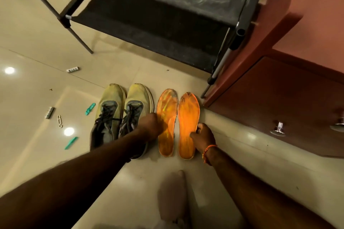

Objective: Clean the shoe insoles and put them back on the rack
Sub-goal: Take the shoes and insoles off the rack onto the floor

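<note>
Two orange insoles lie side by side on the tiled floor, toes toward the rack: the left insole (166, 109) and the right insole (188, 117). My left hand (151, 126) rests on the left edge of the left insole, fingers curled over it. My right hand (202, 136) pinches the right edge of the right insole near its heel half. A pair of yellow-green running shoes (119, 111) with dark laces stands just left of the insoles. The black shoe rack (167, 1) with fabric shelves stands beyond them.
A reddish-brown cabinet (279, 89) with metal knobs lines the right side. Small items litter the floor at left: green clips (90, 108), a white clip, two small labelled tubes (49, 112). A pale cloth (173, 197) lies on the floor between my arms.
</note>
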